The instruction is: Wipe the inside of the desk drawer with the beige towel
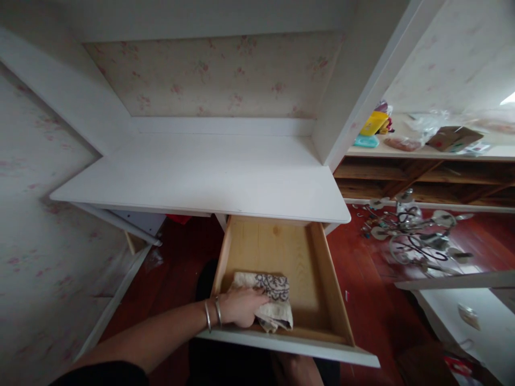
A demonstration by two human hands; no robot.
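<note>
My left hand (241,306), with two bangles at the wrist, reaches into an open wooden drawer (325,279) under a white desk (209,177). Its fingers are curled over a beige cloth with a dark pattern (273,300), which lies crumpled in the drawer's front left corner. The rest of the drawer's wooden bottom is bare. A patch of skin shows just below the drawer's white front, at the bottom edge of the view; I cannot tell whether it is my right hand.
The desk sits in a wallpapered alcove. To the right stands a wooden shelf (422,171) with a cardboard box (453,138), bags and a yellow item (374,123). A metal chandelier (414,236) lies on the red wooden floor. A white furniture piece (466,316) stands at the lower right.
</note>
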